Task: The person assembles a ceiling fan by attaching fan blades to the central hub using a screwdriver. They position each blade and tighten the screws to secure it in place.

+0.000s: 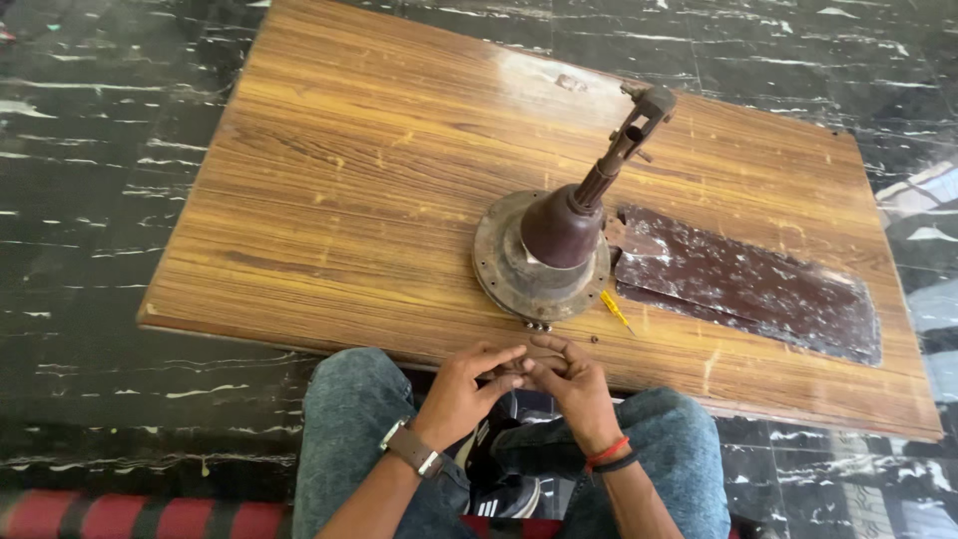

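An old brown ceiling fan motor (544, 255) with its down rod (624, 145) pointing away stands on a low wooden table (349, 180). One dusty brown fan blade (748, 284) lies attached at its right. My left hand (464, 389) and my right hand (569, 384) meet at the table's near edge, fingertips pinched together around something small that I cannot make out. Small screws (539, 324) lie just beyond my fingers, by the motor's rim. A yellow-handled screwdriver (617, 311) rests to the right of the motor.
My knees in blue jeans (349, 429) sit under the table's near edge. Black marbled floor tiles (90, 200) surround the table. A red striped mat (120, 514) lies at the bottom left. A watch is on my left wrist, bands on my right.
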